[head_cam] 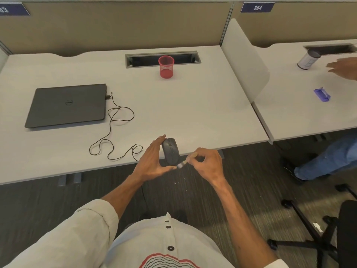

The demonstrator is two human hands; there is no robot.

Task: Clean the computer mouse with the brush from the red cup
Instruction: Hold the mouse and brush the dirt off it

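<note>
A dark grey computer mouse is held at the desk's front edge by my left hand, fingers at its far end and thumb at its near end. Its thin black cable loops across the desk to the laptop. My right hand pinches a small brush with a wooden handle; its pale bristles touch the mouse's near right corner. The red mesh cup stands upright at the back of the desk, far from both hands.
A shut black laptop lies at the left. A cable slot sits behind the cup. A divider panel separates a neighbouring desk, where another person's hand, a cylinder and a purple object are. An office chair base is lower right.
</note>
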